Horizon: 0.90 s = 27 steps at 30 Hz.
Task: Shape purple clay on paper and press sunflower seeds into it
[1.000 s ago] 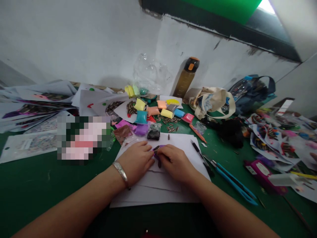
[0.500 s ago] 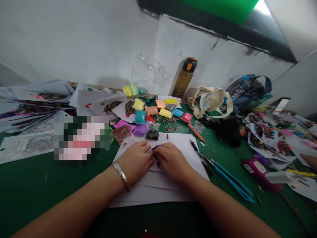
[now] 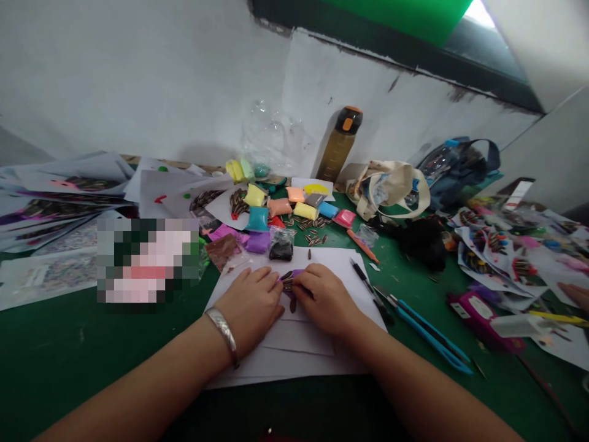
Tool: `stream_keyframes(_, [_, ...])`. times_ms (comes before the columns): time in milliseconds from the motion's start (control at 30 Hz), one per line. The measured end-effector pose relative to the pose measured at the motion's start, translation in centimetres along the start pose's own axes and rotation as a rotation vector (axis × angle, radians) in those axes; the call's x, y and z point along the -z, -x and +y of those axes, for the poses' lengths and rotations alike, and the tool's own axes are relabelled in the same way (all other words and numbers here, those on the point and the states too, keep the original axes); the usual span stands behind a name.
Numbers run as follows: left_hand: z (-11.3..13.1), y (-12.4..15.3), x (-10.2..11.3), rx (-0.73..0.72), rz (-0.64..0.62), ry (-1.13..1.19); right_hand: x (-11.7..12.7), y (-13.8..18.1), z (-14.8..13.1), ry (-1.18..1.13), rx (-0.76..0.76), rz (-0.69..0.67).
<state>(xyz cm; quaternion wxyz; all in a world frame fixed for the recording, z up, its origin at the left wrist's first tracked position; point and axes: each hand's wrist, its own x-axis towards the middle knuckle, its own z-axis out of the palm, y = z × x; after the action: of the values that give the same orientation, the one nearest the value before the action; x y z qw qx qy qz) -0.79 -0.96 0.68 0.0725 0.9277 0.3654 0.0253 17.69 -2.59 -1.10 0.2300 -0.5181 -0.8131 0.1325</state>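
My left hand [image 3: 256,302], with a silver bangle at the wrist, lies flat on white paper [image 3: 299,356], its fingers stretched beside a small purple clay piece [image 3: 298,271]. Striped sunflower seeds [image 3: 288,282] sit on that clay, between my hands. On the other side my right hand [image 3: 326,297] pinches thumb and fingers together at the seeds; a seed seems to be at its fingertips, mostly hidden. One dark seed [image 3: 293,305] lies on the paper just below. Another single seed [image 3: 310,253] rests near the sheet's far edge.
Several soft clay packets [image 3: 280,207] and loose seeds [image 3: 316,233] lie beyond the paper. To the right are a pen [image 3: 365,277], blue-handled tweezers [image 3: 432,334] and a magenta device [image 3: 483,319]. A bottle [image 3: 339,144] stands by the wall. Another person's hand [image 3: 574,293] shows at far right.
My right hand has shifted slightly right, away from my left fingers, so more of the seeds on the purple clay shows. My left hand stays on the paper. The view has turned slightly.
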Motion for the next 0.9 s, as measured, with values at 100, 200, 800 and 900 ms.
stream_keyframes(100, [0.13,-0.02,0.07,0.007,-0.026,-0.004,-0.02,-0.07,0.01,-0.008,0.007,-0.011])
stream_keyframes(200, [0.23,-0.05,0.18,0.007,-0.025,-0.007,-0.16,-0.1,0.08,-0.012,0.025,-0.007])
stream_keyframes(800, [0.06,0.16,0.25,0.012,0.01,0.025,0.17,-0.16,0.34,-0.098,-0.048,0.084])
stream_keyframes(900, [0.12,0.04,0.35,0.021,-0.007,0.054,0.02,-0.15,0.45,-0.066,-0.033,0.074])
